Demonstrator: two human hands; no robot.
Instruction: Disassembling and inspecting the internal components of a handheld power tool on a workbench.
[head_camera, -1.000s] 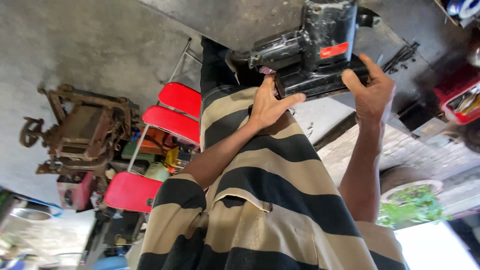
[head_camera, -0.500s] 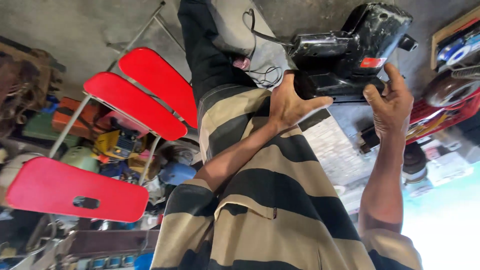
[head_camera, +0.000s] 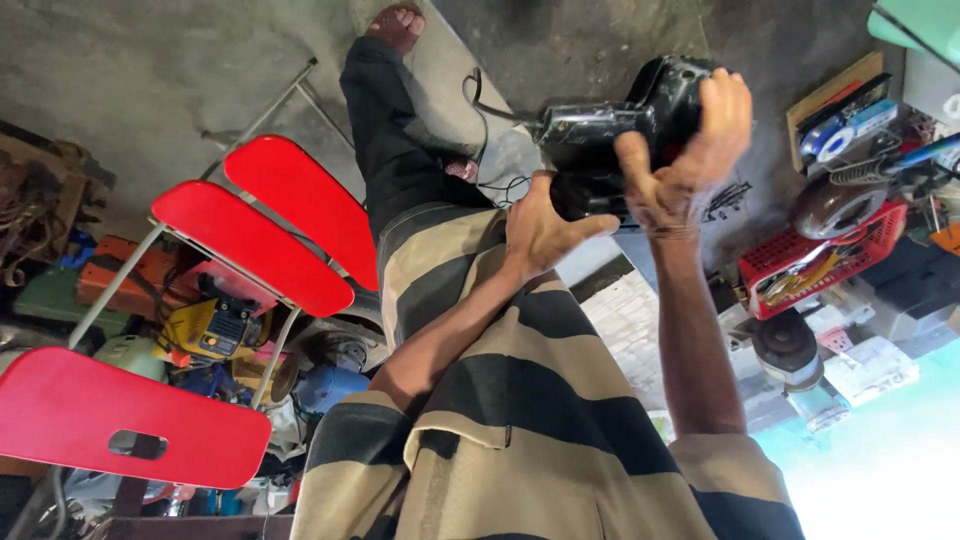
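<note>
**Black power tool held up between both hands, camera upside down**

So the view was flipped, looking down the striped shirt (head_camera: 520, 440) toward the floor. The black power tool (head_camera: 625, 125) sat right at the far end of both arms, its long axis running roughly across from one hand to the other, with a black cord (head_camera: 480, 105) trailing off the end that lay beyond the left hand.

Right hand (head_camera: 690, 150) was the closer one, actually on it: fingers curled over the bulky end, thumb across the body, so a proper grip. Left hand (head_camera: 545, 225) was open, palm toward the tool's underside, fingers spread. Couldn't really tell if it was touching or just beside it.

Off past the right hand, well apart: a red plastic basket (head_camera: 820, 255) with bits in it, and a flat package with blue and white parts (head_camera: 840, 125) propped further out. Out past the left arm stood a red slatted chair (head_camera: 260, 240), and beyond that a yellow boxy machine (head_camera: 210, 330).
</note>
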